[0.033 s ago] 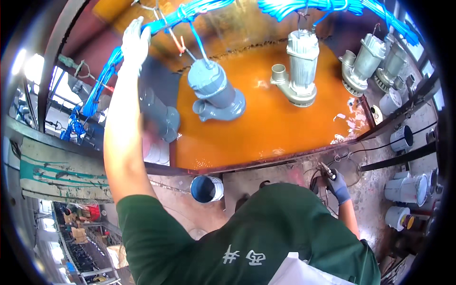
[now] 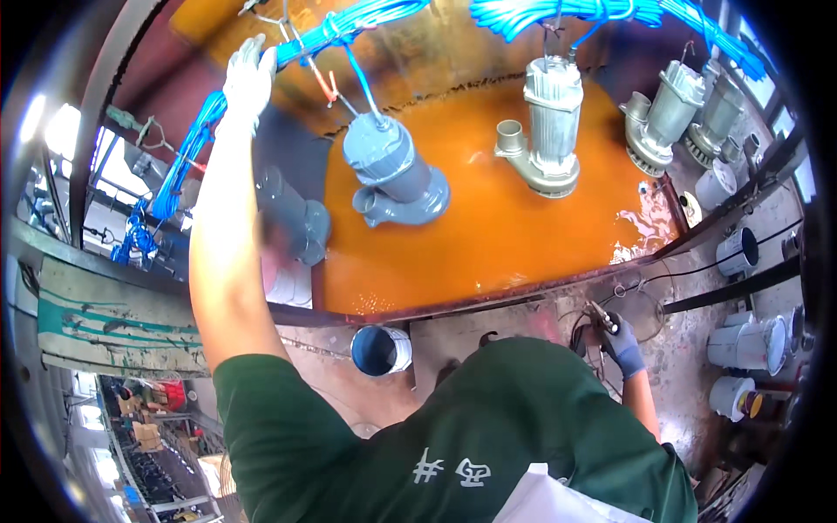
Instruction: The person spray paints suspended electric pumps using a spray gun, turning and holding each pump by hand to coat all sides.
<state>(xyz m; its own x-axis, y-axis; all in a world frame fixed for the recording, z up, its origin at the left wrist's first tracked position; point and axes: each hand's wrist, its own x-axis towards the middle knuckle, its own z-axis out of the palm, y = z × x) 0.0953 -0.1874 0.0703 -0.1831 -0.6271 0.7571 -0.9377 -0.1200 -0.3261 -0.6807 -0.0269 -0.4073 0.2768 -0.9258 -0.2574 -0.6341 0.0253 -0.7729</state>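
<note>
My left hand (image 2: 248, 80), in a white glove, is raised at the upper left with its fingers closed on the end of a bundled blue cable (image 2: 344, 29); the palm side is hidden. Below that bundle a glossy grey-blue pump (image 2: 391, 157) hangs from a hook and cable. Low on the right, my right hand (image 2: 624, 347), in a grey glove, grips a small metal spray gun (image 2: 603, 318) with a thin hose. A bare silver pump (image 2: 554, 113) hangs right of the grey-blue one. Another grey-blue pump (image 2: 301, 222) is partly covered by my left forearm.
Behind the pumps stands an orange-coated open booth or tray (image 2: 488, 248) with a dark front edge. More silver pumps (image 2: 670, 113) hang farther right. A bucket (image 2: 397, 350) stands on the floor before me, and several white pails (image 2: 745, 344) line the right side. A green-streaked beam (image 2: 113, 309) crosses the left.
</note>
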